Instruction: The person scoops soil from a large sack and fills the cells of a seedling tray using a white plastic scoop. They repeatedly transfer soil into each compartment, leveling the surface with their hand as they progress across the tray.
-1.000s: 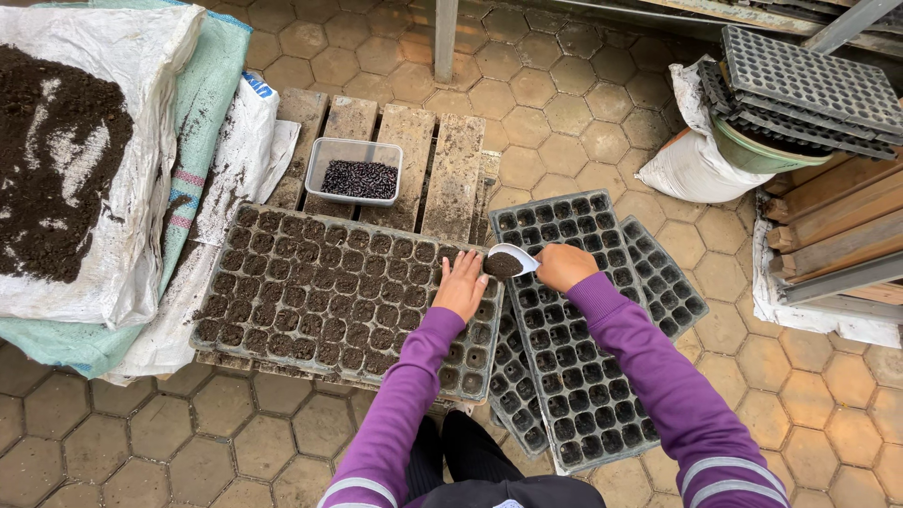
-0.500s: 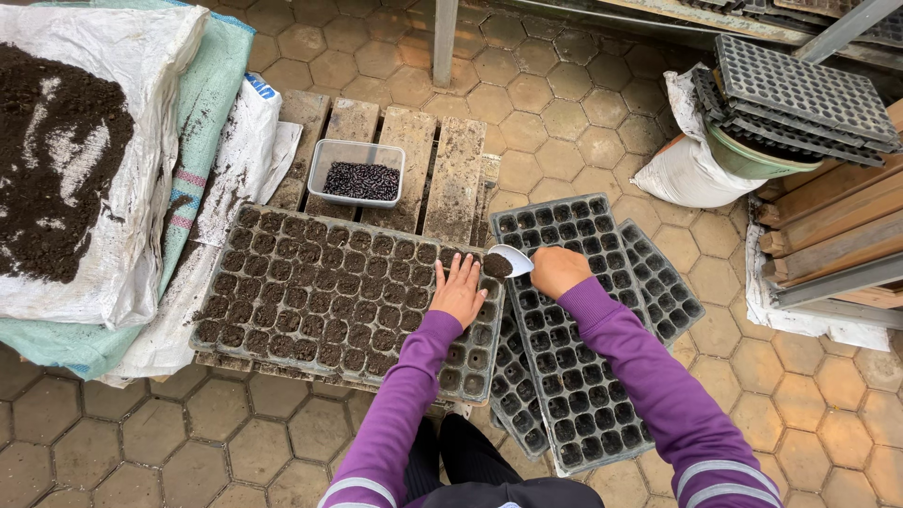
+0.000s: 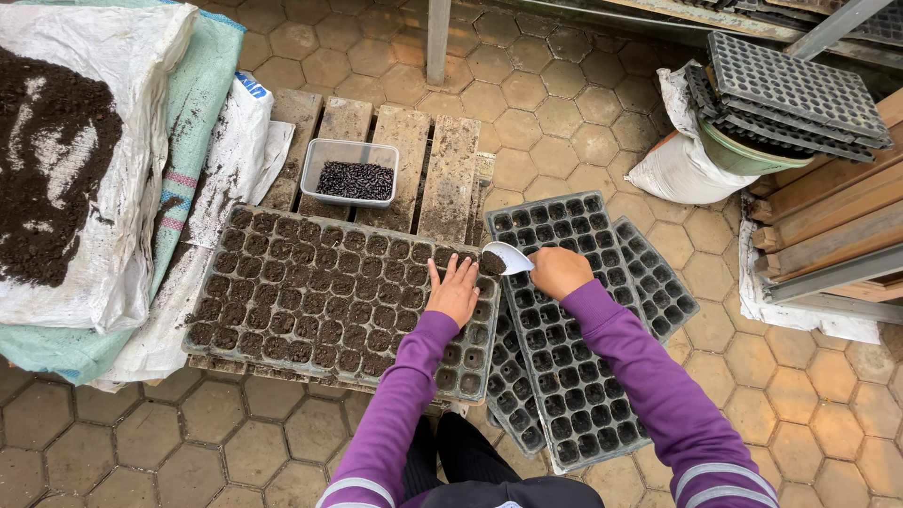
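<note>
A black seedling tray (image 3: 282, 282), most of its cells filled with dark soil, lies on a wooden pallet (image 3: 451, 179). My left hand (image 3: 453, 293) rests flat with fingers spread on the tray's right end, by a few unfilled cells. My right hand (image 3: 557, 273) holds a small white scoop (image 3: 503, 258) with soil in it, tipped over the tray's right edge. Under that hand lies an empty black cell tray (image 3: 569, 357) on top of other empty trays.
A clear plastic tub of dark seeds (image 3: 353, 174) sits on the pallet behind the filled tray. White sacks with a heap of soil (image 3: 56, 169) lie at the left. Stacked empty trays (image 3: 790, 94), a white bag (image 3: 682, 160) and timber (image 3: 828, 235) stand at the right.
The scoop has tipped and moved slightly left over the filled tray's edge. My left hand stays on the tray's right end, with fingers spread a little wider.
</note>
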